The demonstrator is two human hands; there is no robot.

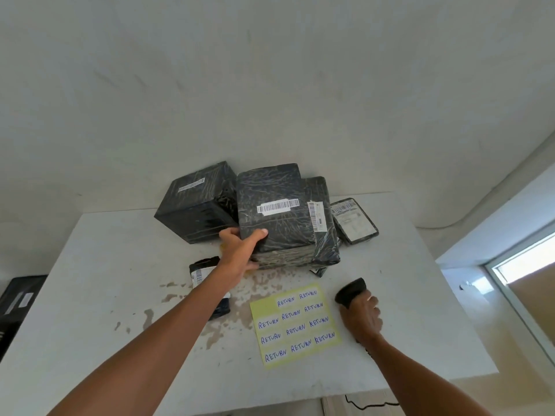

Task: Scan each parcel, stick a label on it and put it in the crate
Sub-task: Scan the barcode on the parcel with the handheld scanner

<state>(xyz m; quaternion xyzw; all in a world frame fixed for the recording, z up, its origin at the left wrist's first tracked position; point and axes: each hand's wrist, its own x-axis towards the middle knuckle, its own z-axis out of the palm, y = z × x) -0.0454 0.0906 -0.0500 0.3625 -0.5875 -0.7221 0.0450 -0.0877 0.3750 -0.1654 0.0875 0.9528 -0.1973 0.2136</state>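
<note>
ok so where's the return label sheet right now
Head view: the yellow label sheet lies flat on the table, just left of the right hand gripping the scanner, in front of the parcel pile.

Bare forearms, left hand (240, 250), right hand (364, 319)

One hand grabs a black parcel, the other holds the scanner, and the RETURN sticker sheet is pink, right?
No: the head view shows a yellow sticker sheet. The left hand grips the black parcel; the right hand holds the scanner.
</note>
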